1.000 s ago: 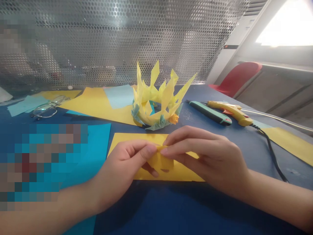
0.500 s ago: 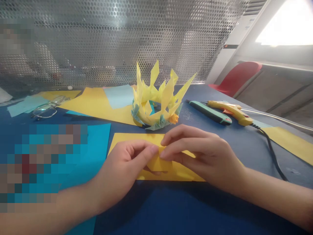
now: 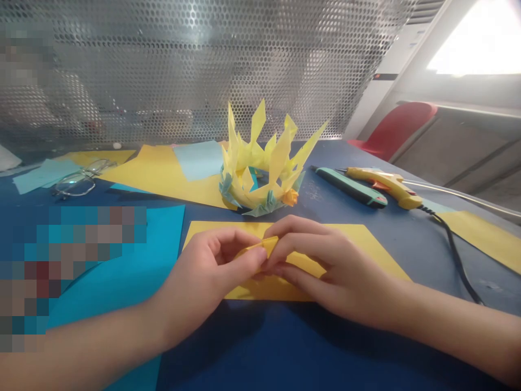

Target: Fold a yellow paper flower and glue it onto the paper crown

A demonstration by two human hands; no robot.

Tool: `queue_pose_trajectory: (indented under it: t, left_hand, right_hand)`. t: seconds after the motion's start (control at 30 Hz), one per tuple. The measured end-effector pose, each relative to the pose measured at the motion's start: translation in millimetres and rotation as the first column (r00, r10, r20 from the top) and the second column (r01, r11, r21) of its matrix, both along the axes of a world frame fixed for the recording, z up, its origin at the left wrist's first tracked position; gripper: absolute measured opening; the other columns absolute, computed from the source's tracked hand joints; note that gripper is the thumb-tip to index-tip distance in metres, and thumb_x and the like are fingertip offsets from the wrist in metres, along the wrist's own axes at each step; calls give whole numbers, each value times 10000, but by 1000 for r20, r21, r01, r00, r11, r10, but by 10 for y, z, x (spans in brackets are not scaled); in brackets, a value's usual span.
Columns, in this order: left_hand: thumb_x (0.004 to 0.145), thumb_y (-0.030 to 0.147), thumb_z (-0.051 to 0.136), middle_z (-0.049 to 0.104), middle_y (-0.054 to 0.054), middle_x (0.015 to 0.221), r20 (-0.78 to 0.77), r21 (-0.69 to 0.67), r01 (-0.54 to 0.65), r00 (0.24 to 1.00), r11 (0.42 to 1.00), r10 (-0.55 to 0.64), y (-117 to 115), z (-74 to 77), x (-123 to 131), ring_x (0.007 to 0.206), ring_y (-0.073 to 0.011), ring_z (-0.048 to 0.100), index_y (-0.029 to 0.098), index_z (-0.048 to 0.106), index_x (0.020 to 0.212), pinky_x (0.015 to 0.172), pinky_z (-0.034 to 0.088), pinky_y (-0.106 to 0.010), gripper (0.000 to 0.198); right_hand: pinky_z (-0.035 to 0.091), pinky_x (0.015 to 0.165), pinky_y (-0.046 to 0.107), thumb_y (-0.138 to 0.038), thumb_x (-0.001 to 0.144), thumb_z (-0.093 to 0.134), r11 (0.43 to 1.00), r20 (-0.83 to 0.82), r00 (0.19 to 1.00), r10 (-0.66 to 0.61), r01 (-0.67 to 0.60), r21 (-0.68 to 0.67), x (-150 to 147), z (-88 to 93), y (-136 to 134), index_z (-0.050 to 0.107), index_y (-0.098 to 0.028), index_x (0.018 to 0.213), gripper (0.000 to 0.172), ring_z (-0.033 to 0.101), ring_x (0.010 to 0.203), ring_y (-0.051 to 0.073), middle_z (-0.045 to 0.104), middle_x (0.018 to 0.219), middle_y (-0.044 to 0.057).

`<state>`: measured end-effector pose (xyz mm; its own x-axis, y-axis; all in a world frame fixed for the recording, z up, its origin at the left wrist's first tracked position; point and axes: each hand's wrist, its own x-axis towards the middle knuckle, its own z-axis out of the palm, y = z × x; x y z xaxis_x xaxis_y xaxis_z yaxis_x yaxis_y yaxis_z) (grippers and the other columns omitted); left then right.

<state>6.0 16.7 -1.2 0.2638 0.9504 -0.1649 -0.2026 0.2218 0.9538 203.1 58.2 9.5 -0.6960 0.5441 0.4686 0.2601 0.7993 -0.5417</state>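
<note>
Between both hands is a small folded piece of yellow paper, partly hidden by the fingers. My left hand pinches it between thumb and fingers. My right hand has its fingertips closed on the right end of the same piece. Under the hands lies a larger yellow sheet on the blue table. Just beyond them stands a paper crown with tall pale yellow points, blue-green folded pieces around its base and a small orange paper flower.
A green utility knife and a yellow glue gun with a black cord lie right of the crown. Blue paper is at the left, with eyeglasses behind it. A perforated metal panel closes off the back.
The small yellow paper has tipped from facing me to nearly edge-on, its upper end now showing between the fingertips. Both hands stay close together, with the right fingers slightly lower.
</note>
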Motion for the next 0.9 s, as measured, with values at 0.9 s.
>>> queue_pose_trajectory:
  t: [0.9]
  left_hand:
    - [904, 403, 685, 778, 76, 779, -125, 70, 38, 992, 997, -29, 6, 10, 11, 775, -97, 674, 363, 838, 918, 686, 517, -113, 159]
  right_hand:
    - [538, 687, 161, -121, 880, 677, 976, -90, 974, -207, 199, -84, -27, 38, -57, 756, -165, 880, 91, 664, 712, 90, 724, 782, 4]
